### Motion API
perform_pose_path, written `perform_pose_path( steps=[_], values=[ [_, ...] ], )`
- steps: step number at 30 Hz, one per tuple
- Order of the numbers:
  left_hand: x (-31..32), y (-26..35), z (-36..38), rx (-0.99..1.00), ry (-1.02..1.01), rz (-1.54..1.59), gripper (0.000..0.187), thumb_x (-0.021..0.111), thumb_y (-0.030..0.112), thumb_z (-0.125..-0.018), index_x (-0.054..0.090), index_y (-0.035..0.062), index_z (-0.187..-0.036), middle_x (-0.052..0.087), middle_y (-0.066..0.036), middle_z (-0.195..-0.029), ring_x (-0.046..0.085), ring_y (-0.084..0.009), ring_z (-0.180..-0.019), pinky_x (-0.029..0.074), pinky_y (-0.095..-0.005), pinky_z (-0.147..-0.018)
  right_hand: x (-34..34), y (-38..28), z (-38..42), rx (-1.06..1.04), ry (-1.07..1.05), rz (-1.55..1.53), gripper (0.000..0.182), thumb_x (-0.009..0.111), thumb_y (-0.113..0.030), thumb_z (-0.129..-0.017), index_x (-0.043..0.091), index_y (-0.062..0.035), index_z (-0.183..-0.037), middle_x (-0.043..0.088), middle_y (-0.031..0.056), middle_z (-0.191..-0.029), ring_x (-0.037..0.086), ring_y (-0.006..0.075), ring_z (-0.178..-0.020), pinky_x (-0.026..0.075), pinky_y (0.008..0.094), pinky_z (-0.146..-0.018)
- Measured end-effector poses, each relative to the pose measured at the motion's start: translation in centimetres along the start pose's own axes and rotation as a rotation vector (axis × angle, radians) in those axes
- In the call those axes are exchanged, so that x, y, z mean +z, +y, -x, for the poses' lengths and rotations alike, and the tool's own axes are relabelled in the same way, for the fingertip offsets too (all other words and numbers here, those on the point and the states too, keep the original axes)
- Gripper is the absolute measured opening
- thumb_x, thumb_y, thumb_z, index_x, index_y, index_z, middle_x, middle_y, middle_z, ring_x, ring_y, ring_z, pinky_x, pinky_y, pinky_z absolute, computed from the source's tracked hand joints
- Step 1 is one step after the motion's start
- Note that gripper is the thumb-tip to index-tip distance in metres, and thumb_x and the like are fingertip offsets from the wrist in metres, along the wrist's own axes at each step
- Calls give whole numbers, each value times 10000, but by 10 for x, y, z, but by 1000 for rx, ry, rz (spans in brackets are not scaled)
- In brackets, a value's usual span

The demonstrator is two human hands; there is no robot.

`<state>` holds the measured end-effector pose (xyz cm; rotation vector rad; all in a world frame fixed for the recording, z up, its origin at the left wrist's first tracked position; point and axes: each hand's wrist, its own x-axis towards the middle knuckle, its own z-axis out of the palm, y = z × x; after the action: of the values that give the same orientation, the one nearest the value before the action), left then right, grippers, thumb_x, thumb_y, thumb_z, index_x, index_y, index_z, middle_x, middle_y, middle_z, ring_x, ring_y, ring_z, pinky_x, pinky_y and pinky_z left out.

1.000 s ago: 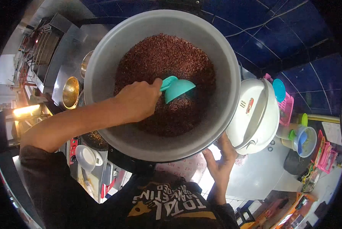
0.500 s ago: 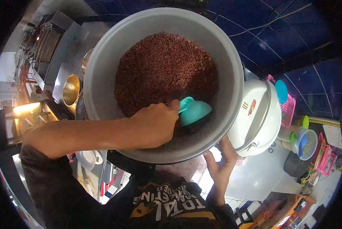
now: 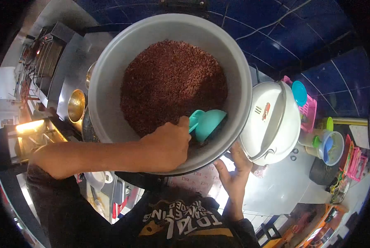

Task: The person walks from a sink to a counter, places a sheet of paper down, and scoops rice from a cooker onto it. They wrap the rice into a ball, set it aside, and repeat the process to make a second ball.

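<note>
Starting over on the left: got a glowing strip (image 3: 30,126) on some metal equipment, then a gold-toned bowl (image 3: 76,110) tipped so the inside faces this way, and nearer down, a clear bowl (image 3: 96,178) partly tucked behind the forearm.

Next up, the left hand (image 3: 166,144), reaching in over the near left rim of a big grey pot (image 3: 106,87). Fingers wrapped tight around the handle of a turquoise scoop (image 3: 210,124). Inside the pot, a wide bed of reddish-brown grains (image 3: 168,70), with the scoop down at the near right part of it, close to the wall, cup tilted with its rounded outside showing. Can't tell how much is in it.

Further right, the right hand (image 3: 236,175) just outside the pot's near right rim. Thumb spread away from the fingers, with fingertips up by the pot's outer side. Can't tell how firmly pressed.

Then a white lid (image 3: 259,136) with a long handle, right beside the pot, above a shiny tabletop (image 3: 272,194). Past that: a blue disc (image 3: 299,93), a pink basket (image 3: 309,111) and a clear tub (image 3: 338,151) with a blue spoon (image 3: 327,151).
</note>
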<state>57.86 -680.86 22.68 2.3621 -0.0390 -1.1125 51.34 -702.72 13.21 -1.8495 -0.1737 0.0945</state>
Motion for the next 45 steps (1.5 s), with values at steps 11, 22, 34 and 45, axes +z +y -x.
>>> perform_pose_path(
  steps=[11,22,34,45],
  values=[
    [-82,-78,-22,13,-452,594,354,486,386,-1045,563,53,-1138,445,29,-590,374,-53,-353,291,-222,-295,-1,2,32,88,198,24,484,688,-81,-917,550,24,-1368,609,270,-1300,642,328,-1171,573,404,-917],
    [-63,-67,96,266,-52,775,395,541,364,-1015,569,11,-1191,450,15,-580,345,-25,-363,252,-186,-287,39,130,192,239,227,699,379,677,-179,-885,638,6,-1214,645,243,-1222,625,404,-1113,526,451,-939],
    [185,-85,129,52,-435,1153,362,448,294,-1062,466,46,-1325,430,-15,-587,367,-104,-354,332,-249,-311,41,173,243,6,68,799,508,721,-146,-811,561,-2,-1272,508,227,-1375,492,423,-1249,438,479,-1038],
    [366,-150,6,171,779,122,415,528,144,-986,412,-16,-1351,631,-195,-814,656,-298,-597,505,-443,-493,34,181,257,-73,52,758,502,738,-118,-791,572,-19,-1254,481,237,-1384,502,420,-1220,461,476,-1018]
  ],
)
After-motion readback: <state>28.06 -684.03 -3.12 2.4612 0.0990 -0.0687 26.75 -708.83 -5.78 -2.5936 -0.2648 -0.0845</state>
